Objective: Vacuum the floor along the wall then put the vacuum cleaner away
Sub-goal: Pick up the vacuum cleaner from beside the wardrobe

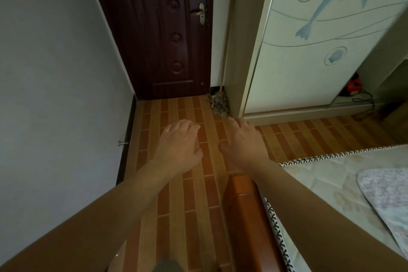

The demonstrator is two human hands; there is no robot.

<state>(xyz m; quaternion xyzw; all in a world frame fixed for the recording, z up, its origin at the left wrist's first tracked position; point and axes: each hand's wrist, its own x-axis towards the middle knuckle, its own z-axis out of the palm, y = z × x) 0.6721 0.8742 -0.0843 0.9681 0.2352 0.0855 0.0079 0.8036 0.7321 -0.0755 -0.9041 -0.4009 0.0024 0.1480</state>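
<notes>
Head-worn wide view looks forward and down, near the floor (194, 194), facing the door (167, 35).

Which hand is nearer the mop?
Right. The right hand sits just below the mop head; the left hand is farther off, below and to its left.

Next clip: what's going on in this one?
Nothing is being handled. The person holds the left hand and right hand out, open and empty, over the tiled floor, facing a dark door. A mop leans in the corner beside the wardrobe. A red device with a cord, possibly the vacuum, sits in the wardrobe's open section.
</notes>
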